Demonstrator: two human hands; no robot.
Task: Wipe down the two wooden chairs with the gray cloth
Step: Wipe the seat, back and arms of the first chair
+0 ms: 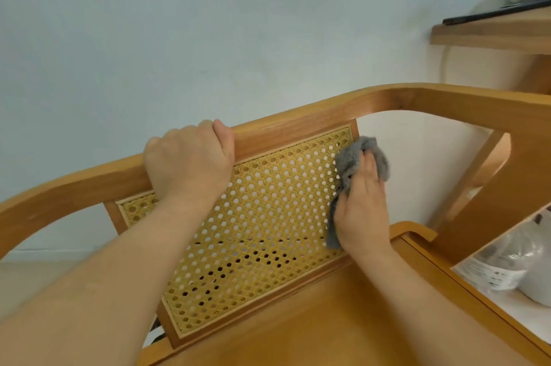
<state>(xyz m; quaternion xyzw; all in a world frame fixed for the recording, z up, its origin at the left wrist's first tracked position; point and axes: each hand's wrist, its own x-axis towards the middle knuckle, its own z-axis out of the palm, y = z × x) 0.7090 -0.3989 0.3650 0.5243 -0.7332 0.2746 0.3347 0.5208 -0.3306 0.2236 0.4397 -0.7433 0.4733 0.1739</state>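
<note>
At the near left a bare forearm runs up and rightward from the bottom corner to the left hand (187,163), which grips the top rail (283,124) of the wooden chair (298,330). The hand's back faces the camera, the fingers are curled over the far side of the rail out of sight, and the thumb is hooked over its upper edge. Below the rail sits the cane panel (262,216) of the backrest, a pale woven mesh in a wooden frame, tilted so that its right end stands higher and farther than its left. At the panel's right edge the gray cloth (348,163) is bunched up, part of it sticking out above the fingertips and part hanging down along the thumb side. The right hand (362,210) lies over it, back to the camera, fingers nearly straight and close together, pressing the cloth against the mesh; the thumb is hidden. Its forearm comes in from the near right, across the seat. Behind the chair is a pale wall (208,23). At the far right a wooden table (492,34) carries a dark flat object (492,12), and lower down a clear plastic bag (501,264) rests on a white surface.
</note>
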